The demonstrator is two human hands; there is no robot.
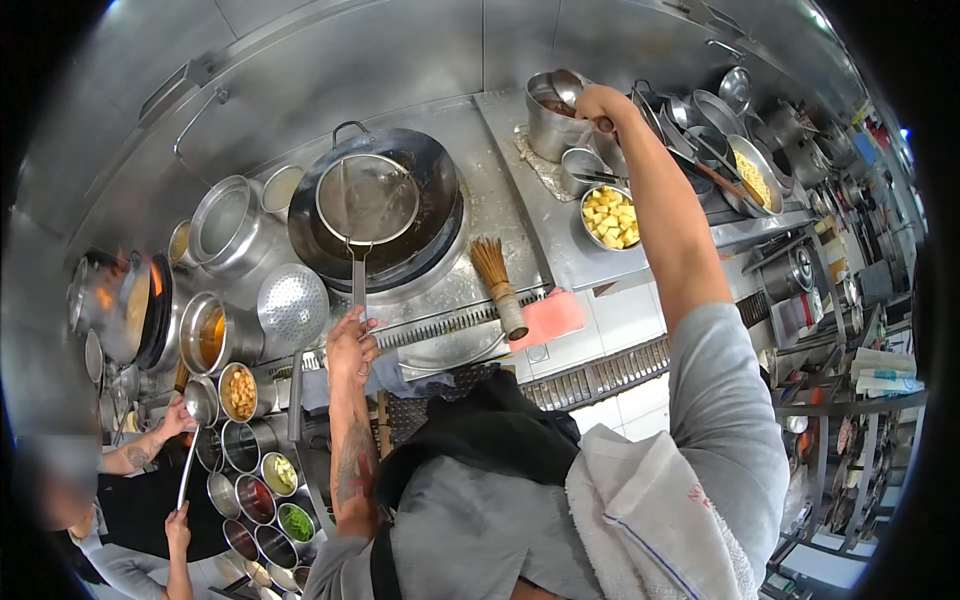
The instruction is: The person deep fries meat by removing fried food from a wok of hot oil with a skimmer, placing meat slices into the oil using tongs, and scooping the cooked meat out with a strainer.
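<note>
My left hand (353,345) is closed round the handle of a fine mesh strainer (367,199), whose round head lies over a dark wok (308,235) on the stove. At the upper right, my right hand (604,104) grips the handle of a metal ladle (567,88). The ladle's bowl is at the mouth of a tall metal pot (556,136) with dark contents. Just below that pot are a small metal pot (581,163) and a bowl of yellow cubes (609,218). A perforated skimmer (293,306) rests left of the strainer handle.
A bamboo brush (497,284) lies right of the wok, near a red cloth (547,319). Several ingredient pots, one with green pieces (296,522), stand lower left. A co-worker's hand (179,416) is beside a ladle there. Pans and noodles (752,180) sit upper right.
</note>
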